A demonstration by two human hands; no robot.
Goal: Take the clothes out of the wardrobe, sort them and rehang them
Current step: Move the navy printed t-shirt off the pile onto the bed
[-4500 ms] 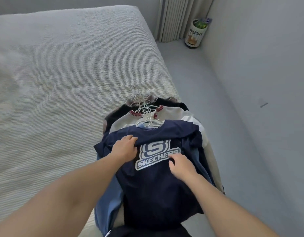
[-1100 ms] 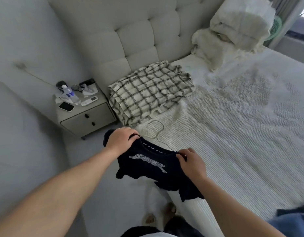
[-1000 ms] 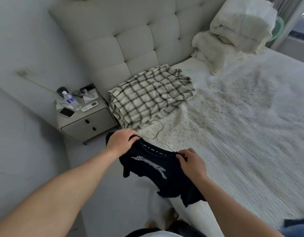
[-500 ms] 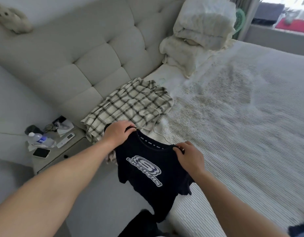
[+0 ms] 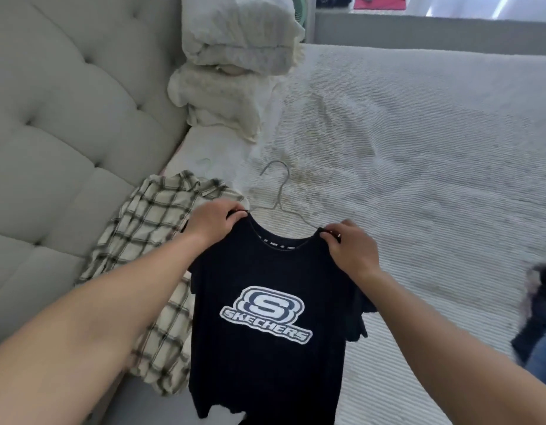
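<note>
**Tee raised over the bed**

Lifted and spread since half a second ago, the tee (image 5: 265,326) is now seen almost flat to the camera, its logo upright and readable where it was tilted before; the nightstand seen earlier is gone from view and more of the bed (image 5: 434,154) is shown.

The tee is held at both shoulders. One shoulder seam is pinched by the left hand (image 5: 212,220), fingers curled over the fabric edge; the other is pinched in the same way by the right hand (image 5: 351,246). Both grips are closed on cloth, at either side of the neckline. The dark garment is hung from these two points over the near edge of the bed, with its hem out of frame at the bottom.

A wire hanger (image 5: 279,191) is seen on the bedspread just beyond the collar, its hook pointed toward the headboard (image 5: 66,118); whether it is still threaded through the tee cannot be told. A plaid shirt (image 5: 149,240) is laid on the bed to the left, partly covered by the left forearm and the tee. Folded bedding (image 5: 235,56) is stacked against the headboard. More clothes (image 5: 538,317) are glimpsed, blurred, at the right edge.
</note>
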